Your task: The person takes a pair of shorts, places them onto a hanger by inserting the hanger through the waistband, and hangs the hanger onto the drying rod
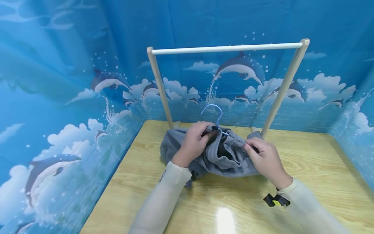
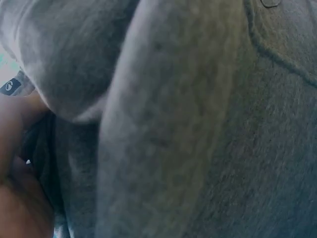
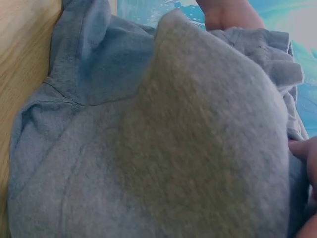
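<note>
Grey cloth pants [image 1: 233, 169] with a gathered waistband lie bunched on the table, below the rack. A blue hanger [image 1: 221, 112] sticks up out of the waistband by its hook; most of its lower part is hidden in the cloth. My left hand [image 1: 194, 141] grips the waistband just left of the hook, its fingertips partly covered by fabric. At the right end of the waistband, my right hand [image 1: 266, 159] pinches the edge between thumb and fingers. Folds of the pants [image 2: 163, 124] fill most of the left wrist view, with a small dark label [image 2: 10, 87] at its edge.
A rack with a white rail [image 1: 228, 49] and wooden posts [image 1: 284, 87] stands behind the pants on the wooden table [image 1: 137, 175]. Blue dolphin-print curtains [image 1: 58, 113] hang at the back and sides. A black strap [image 1: 276, 200] is at my right wrist.
</note>
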`<state>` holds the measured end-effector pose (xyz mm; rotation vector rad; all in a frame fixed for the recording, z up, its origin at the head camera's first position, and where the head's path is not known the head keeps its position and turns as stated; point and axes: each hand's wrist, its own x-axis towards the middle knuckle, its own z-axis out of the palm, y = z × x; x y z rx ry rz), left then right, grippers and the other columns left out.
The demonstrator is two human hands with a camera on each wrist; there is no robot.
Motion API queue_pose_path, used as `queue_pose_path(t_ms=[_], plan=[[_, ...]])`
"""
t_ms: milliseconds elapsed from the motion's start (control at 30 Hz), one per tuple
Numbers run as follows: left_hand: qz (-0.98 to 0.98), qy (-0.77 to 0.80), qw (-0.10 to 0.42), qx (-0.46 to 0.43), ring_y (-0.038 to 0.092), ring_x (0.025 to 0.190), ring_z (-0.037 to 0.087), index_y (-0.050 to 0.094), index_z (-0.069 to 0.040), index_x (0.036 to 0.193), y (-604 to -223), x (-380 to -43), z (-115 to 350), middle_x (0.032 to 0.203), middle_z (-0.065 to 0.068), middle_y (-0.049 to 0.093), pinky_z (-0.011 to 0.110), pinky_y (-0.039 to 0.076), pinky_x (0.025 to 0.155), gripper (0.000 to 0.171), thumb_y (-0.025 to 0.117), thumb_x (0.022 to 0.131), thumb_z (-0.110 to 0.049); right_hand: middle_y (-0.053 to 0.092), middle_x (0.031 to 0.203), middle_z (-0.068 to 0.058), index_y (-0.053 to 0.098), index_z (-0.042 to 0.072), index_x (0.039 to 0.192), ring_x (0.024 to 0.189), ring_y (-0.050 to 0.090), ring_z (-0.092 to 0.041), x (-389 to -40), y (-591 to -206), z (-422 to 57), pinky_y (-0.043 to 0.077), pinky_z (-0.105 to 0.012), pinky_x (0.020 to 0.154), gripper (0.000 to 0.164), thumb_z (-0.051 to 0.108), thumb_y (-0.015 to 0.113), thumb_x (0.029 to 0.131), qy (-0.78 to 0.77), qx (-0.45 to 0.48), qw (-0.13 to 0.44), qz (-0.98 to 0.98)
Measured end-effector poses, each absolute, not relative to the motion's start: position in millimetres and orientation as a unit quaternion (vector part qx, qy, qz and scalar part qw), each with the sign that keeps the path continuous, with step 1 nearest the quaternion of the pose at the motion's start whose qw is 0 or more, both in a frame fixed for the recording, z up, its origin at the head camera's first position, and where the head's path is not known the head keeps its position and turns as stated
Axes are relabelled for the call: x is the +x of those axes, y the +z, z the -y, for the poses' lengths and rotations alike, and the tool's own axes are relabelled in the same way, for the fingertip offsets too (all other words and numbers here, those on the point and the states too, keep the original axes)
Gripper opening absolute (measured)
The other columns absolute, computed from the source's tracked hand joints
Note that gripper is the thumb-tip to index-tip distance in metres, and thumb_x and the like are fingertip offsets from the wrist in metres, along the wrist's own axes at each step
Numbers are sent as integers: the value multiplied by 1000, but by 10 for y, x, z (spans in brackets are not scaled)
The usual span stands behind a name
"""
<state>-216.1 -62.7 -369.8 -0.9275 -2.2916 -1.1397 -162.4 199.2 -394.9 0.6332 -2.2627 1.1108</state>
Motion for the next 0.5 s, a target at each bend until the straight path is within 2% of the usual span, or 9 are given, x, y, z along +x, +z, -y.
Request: queue_pose_path(t_ms=[67, 133, 200, 300, 433, 500], plan=[[828, -407, 209, -324, 62, 113, 16, 73, -13, 119, -3687, -2184, 613, 116, 0, 72, 37, 51, 98, 19, 67, 102, -19, 62, 80, 6, 74, 10, 91, 60, 45, -7, -1632, -3956, -1969, 37, -20, 56, 18, -6, 68, 96, 420, 221, 283, 834], [834, -398, 209, -320, 59, 120, 16, 72, -14, 121, -3670, -2212, 601, 120, 0, 71, 39, 46, 108, 21, 67, 102, -20, 66, 82, 3, 75, 9, 91, 61, 46, -7, -1647, -3942, -1957, 37, -20, 57, 16, -6, 68, 95, 419, 213, 295, 832], [838, -392, 209, -317, 53, 129, 19, 68, -14, 130, -3661, -2233, 586, 129, 2, 67, 42, 41, 114, 27, 66, 103, -20, 68, 85, 1, 75, 8, 91, 61, 47, -7, -1665, -3916, -1951, 37, -19, 57, 15, -5, 68, 96, 416, 208, 303, 832], [847, -362, 243, -306, 43, 141, 25, 55, -13, 143, -3674, -2251, 569, 143, 7, 55, 47, 32, 120, 41, 65, 104, -18, 70, 85, -3, 76, 7, 91, 58, 46, -8, -1704, -3871, -1957, 36, -19, 55, 13, -2, 69, 97, 411, 196, 311, 834], [857, -339, 283, -265, 36, 144, 29, 46, -13, 151, -3701, -2264, 580, 151, 11, 44, 49, 34, 118, 50, 64, 104, -19, 70, 84, -5, 76, 5, 92, 51, 41, -8, -1777, -3793, -1983, 33, -21, 52, 11, 3, 67, 99, 404, 178, 316, 840], [858, -350, 277, -254, 34, 146, 27, 45, -15, 153, -3698, -2279, 602, 155, 10, 40, 49, 35, 118, 51, 62, 105, -21, 69, 81, -5, 76, 5, 92, 50, 39, -9, -1826, -3721, -1999, 32, -22, 51, 13, 5, 66, 100, 399, 174, 322, 841]])
